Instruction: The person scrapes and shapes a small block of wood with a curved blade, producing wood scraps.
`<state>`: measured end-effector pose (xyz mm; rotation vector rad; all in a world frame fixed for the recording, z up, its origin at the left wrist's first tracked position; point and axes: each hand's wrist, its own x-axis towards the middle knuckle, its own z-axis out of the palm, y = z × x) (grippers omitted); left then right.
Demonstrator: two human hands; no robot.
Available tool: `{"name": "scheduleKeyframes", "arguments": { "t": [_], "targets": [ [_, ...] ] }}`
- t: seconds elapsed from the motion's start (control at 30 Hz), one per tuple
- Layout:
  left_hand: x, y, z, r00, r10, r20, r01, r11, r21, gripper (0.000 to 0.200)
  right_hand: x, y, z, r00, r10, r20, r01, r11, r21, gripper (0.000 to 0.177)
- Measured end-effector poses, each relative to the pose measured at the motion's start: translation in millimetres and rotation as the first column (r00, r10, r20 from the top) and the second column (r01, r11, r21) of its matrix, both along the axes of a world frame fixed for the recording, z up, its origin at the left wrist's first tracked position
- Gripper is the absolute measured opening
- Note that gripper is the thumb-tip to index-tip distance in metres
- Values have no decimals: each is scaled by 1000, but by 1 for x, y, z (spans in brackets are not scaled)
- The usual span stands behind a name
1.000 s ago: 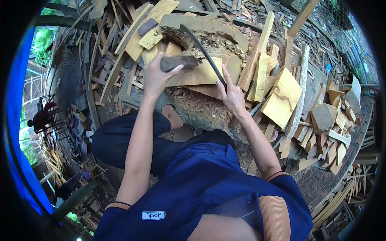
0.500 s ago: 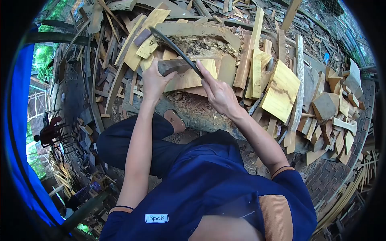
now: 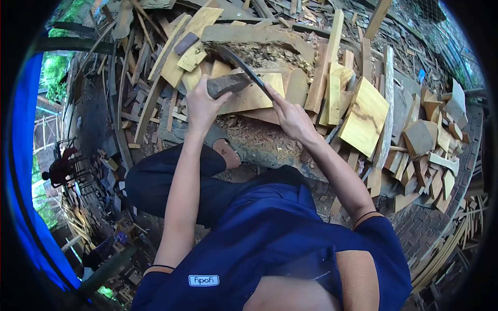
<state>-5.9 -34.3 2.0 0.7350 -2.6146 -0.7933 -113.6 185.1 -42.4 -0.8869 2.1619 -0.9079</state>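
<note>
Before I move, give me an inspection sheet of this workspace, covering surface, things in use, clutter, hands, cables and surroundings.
Surface: rough, weathered wooden slab, its hollow strewn with chips.
Things in use: dark brown block and long, dark, curved blade, crossing near the block's right end; contact unclear.
Clutter: streaked yellow wooden board among offcuts at right; small purplish-brown block at upper left.
Hands: left hand grips the dark block's left end; right hand holds the blade's near end.
Cables: dark line across the blue sheet; cannot tell if cable.
Surroundings: apparently a person in dark red, far left.
</note>
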Motion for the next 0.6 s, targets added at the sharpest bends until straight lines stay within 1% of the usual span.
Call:
{"name": "scheduleKeyframes", "arguments": {
  "t": [0.03, 0.07, 0.1, 0.13, 0.2, 0.23, 0.3, 0.33, 0.37, 0.43, 0.47, 0.5, 0.6],
  "targets": [
    [-3, 5, 2, 1000, 13, 15, -13, 1000, 11, 46, -1, 5, 19, 1000, -2, 7, 2, 1000, 22, 61],
    [-4, 5, 3, 999, 2, 35, -1, 1000, -23, 46, 2, 0, 46, 999, -33, -12, 30, 980, -194, 61],
    [-4, 5, 4, 999, 4, 42, -3, 1000, -19, 46, 6, -4, 64, 997, -70, -26, 53, 913, -404, 60],
    [-4, 5, 4, 999, 6, 54, -5, 1000, -13, 45, 10, -7, 70, 997, -68, -24, 52, 915, -401, 60],
    [-5, 3, 5, 998, 14, 58, -13, 1000, -12, 44, 12, -12, 79, 973, -194, -124, 64, 745, -664, 59],
    [-5, 3, 3, 998, 19, 62, -19, 1000, -3, 44, 16, -11, 73, 974, -188, -126, 58, 744, -666, 59],
    [-6, 3, 3, 998, 22, 58, -22, 1000, 6, 44, 26, -5, 41, 985, -113, -133, 53, 920, -388, 59],
    [-7, 2, 4, 998, 34, 55, -34, 999, 14, 45, 26, -4, 24, 994, 42, -99, -45, 999, -21, 58],
    [-6, 2, 5, 997, 45, 59, -47, 999, 25, 45, 26, 1, 9, 993, 41, -106, -44, 999, -22, 58],
    [-6, -3, 3, 999, 28, 28, -28, 1000, 5, 45, 18, 5, -6, 998, -18, -68, 18, 1000, 8, 58],
    [-5, -4, -1, 999, 23, 33, -23, 1000, -16, 45, 14, 10, -12, 998, -26, -54, 25, 999, -27, 56],
    [-4, -2, -3, 999, 17, 38, -16, 999, -32, 45, 15, 12, -5, 998, -35, -49, 34, 999, -20, 56],
    [-8, 5, 4, 997, 30, 66, -28, 999, -24, 46, 11, 11, 49, 997, -72, -28, 64, 973, -221, 55]
  ]
}}
